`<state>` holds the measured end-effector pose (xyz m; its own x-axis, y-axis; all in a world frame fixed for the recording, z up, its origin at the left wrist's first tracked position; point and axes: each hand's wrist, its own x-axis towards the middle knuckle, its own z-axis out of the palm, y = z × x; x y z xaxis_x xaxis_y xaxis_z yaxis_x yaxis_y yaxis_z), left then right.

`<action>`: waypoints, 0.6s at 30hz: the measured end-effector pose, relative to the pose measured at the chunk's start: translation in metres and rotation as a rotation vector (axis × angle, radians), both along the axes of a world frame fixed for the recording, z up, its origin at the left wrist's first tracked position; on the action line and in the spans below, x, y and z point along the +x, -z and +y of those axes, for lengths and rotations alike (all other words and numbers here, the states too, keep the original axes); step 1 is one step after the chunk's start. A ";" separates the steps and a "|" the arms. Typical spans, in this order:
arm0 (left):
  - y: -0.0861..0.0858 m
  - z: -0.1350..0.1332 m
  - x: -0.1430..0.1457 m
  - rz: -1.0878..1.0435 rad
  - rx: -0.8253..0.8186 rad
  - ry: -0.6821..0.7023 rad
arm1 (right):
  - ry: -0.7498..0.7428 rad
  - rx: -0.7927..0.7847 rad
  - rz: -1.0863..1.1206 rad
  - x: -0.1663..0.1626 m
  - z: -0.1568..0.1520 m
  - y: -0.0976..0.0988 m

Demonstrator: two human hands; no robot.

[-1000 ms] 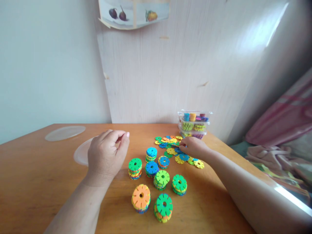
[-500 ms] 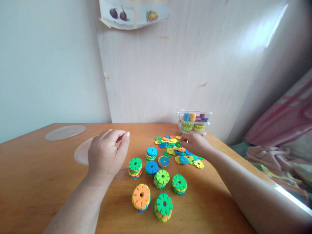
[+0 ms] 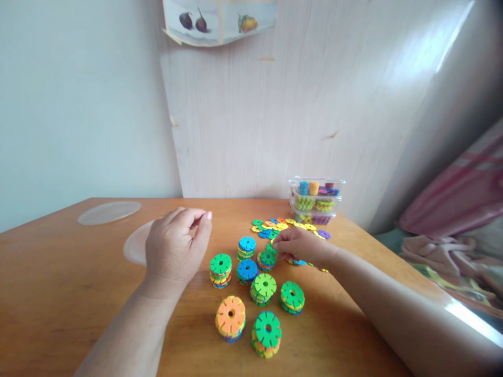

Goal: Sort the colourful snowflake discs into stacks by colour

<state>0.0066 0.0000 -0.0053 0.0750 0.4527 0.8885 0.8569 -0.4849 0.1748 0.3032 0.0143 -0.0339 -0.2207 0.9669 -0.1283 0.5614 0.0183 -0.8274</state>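
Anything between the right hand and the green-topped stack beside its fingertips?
Nothing visible. The right hand is right beside the green-topped stack; contact is unclear. The darker blue-topped stack stands on the opposite side, not between.

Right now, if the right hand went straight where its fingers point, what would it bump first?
Probably the short green-topped stack just past the fingertips of the right hand. They might be touching; it's hard to tell how deep.

Disc stacks on table, loose discs behind, boxes beyond
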 end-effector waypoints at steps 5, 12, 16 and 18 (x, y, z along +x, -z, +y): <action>0.000 0.000 0.000 0.001 0.013 0.010 | -0.224 0.179 -0.281 0.002 -0.006 -0.004; 0.000 0.001 0.000 -0.005 0.018 0.013 | -0.264 0.300 -0.443 -0.007 -0.008 0.001; 0.000 0.001 0.000 -0.004 0.007 0.011 | -0.237 0.286 -0.414 -0.009 -0.006 0.003; 0.001 0.001 0.000 0.001 0.014 0.012 | -0.239 0.269 -0.397 -0.009 -0.006 0.004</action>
